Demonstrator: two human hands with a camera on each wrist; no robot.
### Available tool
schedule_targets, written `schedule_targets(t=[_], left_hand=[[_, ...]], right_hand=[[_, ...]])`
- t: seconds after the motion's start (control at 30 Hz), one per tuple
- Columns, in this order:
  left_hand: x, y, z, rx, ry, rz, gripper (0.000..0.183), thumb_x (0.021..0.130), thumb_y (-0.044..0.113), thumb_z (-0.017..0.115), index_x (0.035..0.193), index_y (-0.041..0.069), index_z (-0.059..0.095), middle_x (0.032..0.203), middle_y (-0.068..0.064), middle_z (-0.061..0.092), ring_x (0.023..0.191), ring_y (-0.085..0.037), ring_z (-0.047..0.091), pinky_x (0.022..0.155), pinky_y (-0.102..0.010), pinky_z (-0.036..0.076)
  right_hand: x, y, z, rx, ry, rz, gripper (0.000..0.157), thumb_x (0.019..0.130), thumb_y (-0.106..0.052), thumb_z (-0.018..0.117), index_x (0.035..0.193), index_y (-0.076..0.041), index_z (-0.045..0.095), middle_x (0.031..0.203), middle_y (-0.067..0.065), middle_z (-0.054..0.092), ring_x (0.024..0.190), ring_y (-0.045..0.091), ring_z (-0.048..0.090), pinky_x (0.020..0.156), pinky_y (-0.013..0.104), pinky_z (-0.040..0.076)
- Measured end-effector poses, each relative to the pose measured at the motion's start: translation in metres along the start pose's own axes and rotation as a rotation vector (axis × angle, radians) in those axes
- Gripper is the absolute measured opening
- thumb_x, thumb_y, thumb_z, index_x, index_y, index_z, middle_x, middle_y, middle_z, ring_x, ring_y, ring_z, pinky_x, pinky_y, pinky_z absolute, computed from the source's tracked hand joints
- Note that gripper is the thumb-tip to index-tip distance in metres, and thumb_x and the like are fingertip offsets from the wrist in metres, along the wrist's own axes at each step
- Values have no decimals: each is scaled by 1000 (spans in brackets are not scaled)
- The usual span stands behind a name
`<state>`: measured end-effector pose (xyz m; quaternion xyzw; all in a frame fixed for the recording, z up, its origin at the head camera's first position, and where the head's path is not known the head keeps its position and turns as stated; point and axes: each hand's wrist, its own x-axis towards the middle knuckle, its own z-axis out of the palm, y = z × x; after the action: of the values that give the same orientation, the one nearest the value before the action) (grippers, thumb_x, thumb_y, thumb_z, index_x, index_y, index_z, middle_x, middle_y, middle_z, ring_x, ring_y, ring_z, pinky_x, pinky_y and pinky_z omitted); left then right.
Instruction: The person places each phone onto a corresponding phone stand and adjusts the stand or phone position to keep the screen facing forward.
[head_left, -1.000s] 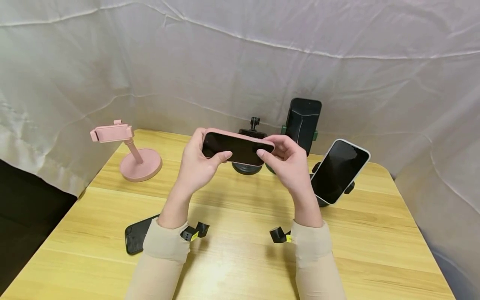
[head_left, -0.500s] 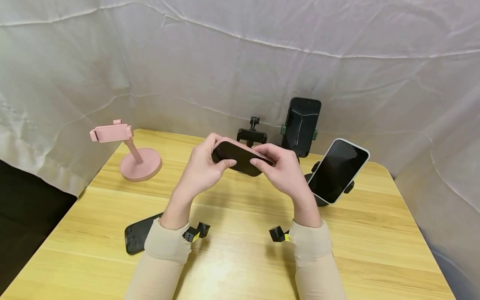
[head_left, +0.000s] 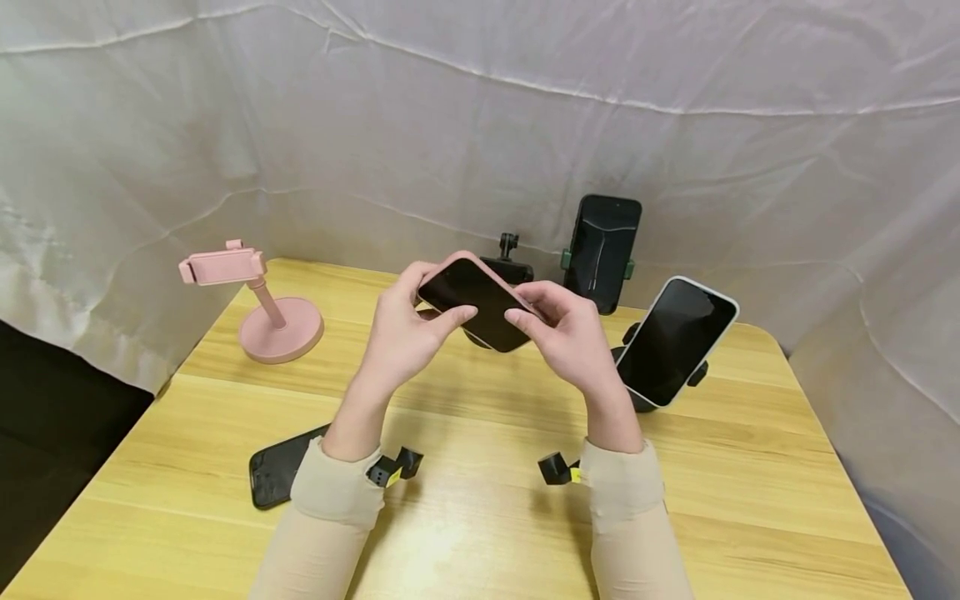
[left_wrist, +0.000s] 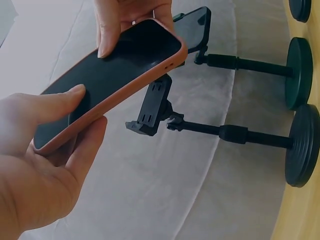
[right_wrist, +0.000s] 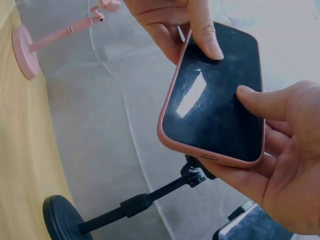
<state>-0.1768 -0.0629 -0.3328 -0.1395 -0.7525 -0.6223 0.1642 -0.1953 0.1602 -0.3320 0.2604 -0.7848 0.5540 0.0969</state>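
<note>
Both hands hold up a smartphone (head_left: 483, 302) in a pink case, its dark screen towards me. My left hand (head_left: 408, 329) grips the left end, thumb on the screen and fingers behind. The right hand (head_left: 566, 337) grips the other end the same way; its thumb also lies on the glass in the right wrist view. Behind the phone stands a black phone stand (left_wrist: 232, 132), its clamp (left_wrist: 155, 107) holding nothing; in the head view the phone partly hides it. The phone and the clamp look apart in the left wrist view.
A pink phone stand (head_left: 281, 329) is at the back left. At the right, a black phone (head_left: 603, 254) sits in a green-clamped stand and a white-edged phone (head_left: 678, 342) in a black holder. Another phone (head_left: 277, 471) lies on the table (head_left: 465, 525) by the left sleeve.
The phone was nearly level, dipped and tipped back, then rose again; it now slants more, with its left end higher. Both hands have kept their grip and moved slightly with it.
</note>
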Motion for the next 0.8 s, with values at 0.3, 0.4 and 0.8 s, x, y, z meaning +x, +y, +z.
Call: schedule_targets(t=[0.3, 0.4, 0.8], left_hand=[[-1, -1, 11, -180, 5, 28, 39, 93, -2, 75, 129, -3, 59, 110, -20, 70, 94, -24, 68, 77, -32, 63], [-1, -3, 16, -185, -16, 18, 37, 94, -2, 74, 128, -4, 59, 111, -20, 70, 94, -24, 68, 77, -32, 63], [-2, -1, 22, -142, -10, 6, 28, 94, -2, 74, 117, -4, 59, 105, -19, 69, 99, -28, 69, 79, -33, 63]], right_hand=[[1, 0, 8, 155, 80, 58, 22, 95, 0, 74, 117, 5, 70, 103, 12, 69, 79, 14, 72, 76, 25, 60], [1, -2, 11, 237, 110, 76, 24, 95, 3, 72, 119, 7, 68, 104, 6, 68, 79, 14, 73, 78, 28, 61], [2, -6, 15, 357, 137, 128, 25, 97, 6, 67, 121, 12, 63, 106, 1, 70, 82, 12, 73, 81, 31, 62]])
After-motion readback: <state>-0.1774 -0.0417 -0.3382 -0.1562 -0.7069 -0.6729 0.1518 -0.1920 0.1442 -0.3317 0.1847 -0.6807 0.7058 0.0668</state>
